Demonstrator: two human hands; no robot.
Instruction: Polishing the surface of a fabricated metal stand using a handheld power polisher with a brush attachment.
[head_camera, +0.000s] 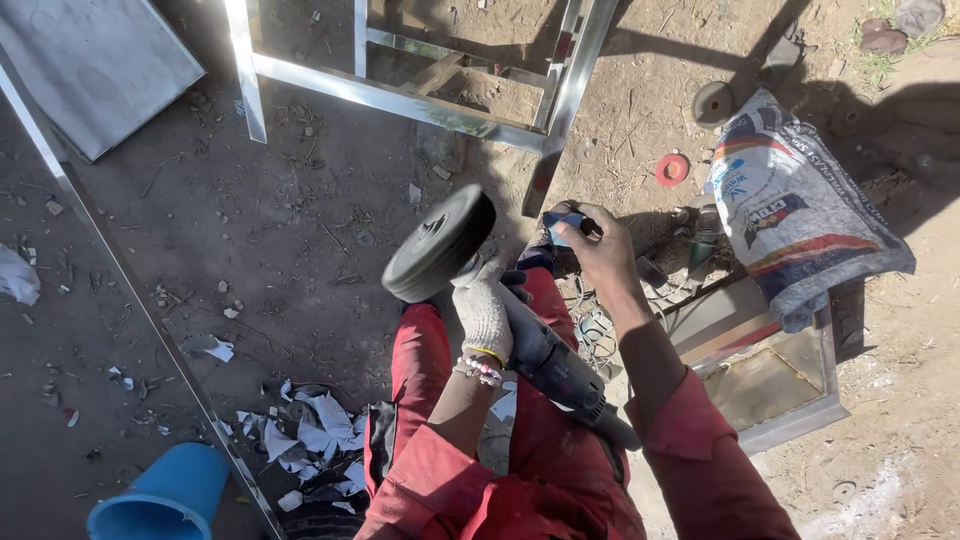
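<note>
Holding: my gloved left hand is wrapped tight round the neck of the angle grinder, whose body lies across my red-trousered lap with the tail toward my right elbow.
Disc: the thick dark wheel sits at the grinder's front end, tilted up and away from me, over bare dirt ground — just short of the lower rail of the shiny metal frame.
Right hand: my bare right hand is closed in a pinch on a small blue-and-dark piece, just beside the wheel; what the piece is I cannot tell.
Risk, fingers: I judge the bare fingers too close to the wheel — if it spins up, they have no glove.
Risk, lap: the tool rests on my legs with one hand on it; a kick could swing the wheel into my thigh.
Risk, footing: paper scraps lie by my left knee and a cord tangle by my right; sparks or a snag could start there.
Around: printed sack on a metal tray to my right, red disc near it, blue bucket at the lower left.
</note>
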